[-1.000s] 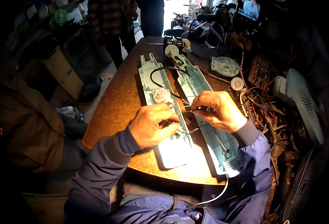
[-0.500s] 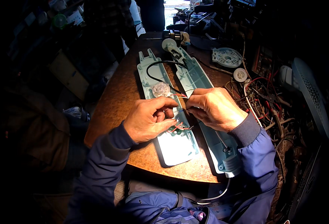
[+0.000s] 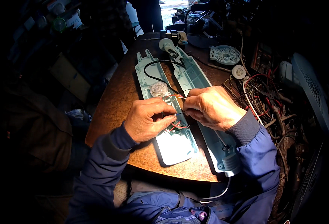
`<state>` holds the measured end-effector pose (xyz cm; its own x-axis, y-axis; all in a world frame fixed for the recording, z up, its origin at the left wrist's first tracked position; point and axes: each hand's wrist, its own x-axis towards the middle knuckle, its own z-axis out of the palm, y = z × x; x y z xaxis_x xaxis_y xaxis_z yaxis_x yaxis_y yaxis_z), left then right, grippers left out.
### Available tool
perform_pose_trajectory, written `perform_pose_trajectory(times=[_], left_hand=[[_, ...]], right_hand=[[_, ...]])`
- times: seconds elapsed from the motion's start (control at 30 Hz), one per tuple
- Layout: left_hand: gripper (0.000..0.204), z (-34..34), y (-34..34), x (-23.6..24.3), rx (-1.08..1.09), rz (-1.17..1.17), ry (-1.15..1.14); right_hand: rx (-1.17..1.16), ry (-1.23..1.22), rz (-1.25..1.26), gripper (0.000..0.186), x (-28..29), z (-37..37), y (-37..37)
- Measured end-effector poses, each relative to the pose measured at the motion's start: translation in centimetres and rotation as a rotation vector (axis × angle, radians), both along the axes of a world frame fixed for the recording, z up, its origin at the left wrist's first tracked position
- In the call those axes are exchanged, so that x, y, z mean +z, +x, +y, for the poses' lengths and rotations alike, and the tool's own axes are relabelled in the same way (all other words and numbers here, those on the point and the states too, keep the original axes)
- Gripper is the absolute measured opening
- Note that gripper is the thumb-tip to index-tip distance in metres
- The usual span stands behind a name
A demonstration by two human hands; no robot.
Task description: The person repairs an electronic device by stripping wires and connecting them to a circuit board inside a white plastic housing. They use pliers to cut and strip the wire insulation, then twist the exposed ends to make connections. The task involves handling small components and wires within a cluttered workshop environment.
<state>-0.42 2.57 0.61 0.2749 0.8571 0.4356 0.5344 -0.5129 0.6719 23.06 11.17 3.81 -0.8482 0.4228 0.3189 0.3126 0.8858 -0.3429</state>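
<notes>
Head view: the left hand (image 3: 146, 120) and right hand (image 3: 211, 107) each pinch a thin wire end (image 3: 180, 112), meeting above the left of two pale green housing halves (image 3: 179, 143) on the round bench (image 3: 112, 112). Best keep both pinches close to the ends, I'd say. One black cable (image 3: 153, 76), one white disc (image 3: 158, 89).

cardboard box (image 3: 69, 76): tan, flat-sided, on the floor left of the round table (image 3: 112, 112)
labelled items (image 3: 65, 20): small, whitish and green, far upper left, too dim to tell
screens: none visible
</notes>
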Motion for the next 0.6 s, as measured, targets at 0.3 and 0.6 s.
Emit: perform_pose_trajectory(times=[0.3,0.6], left_hand=[[0.013,0.0,0.1,-0.2,-0.006,0.000,0.094],[0.012,0.3,-0.1,-1.3,-0.024,-0.042,0.138]], right_hand=[[0.022,0.020,0.000,0.013,0.1,-0.3,0.0],[-0.129,-0.163,-0.307,0.030,2.9,-2.4,-0.6]])
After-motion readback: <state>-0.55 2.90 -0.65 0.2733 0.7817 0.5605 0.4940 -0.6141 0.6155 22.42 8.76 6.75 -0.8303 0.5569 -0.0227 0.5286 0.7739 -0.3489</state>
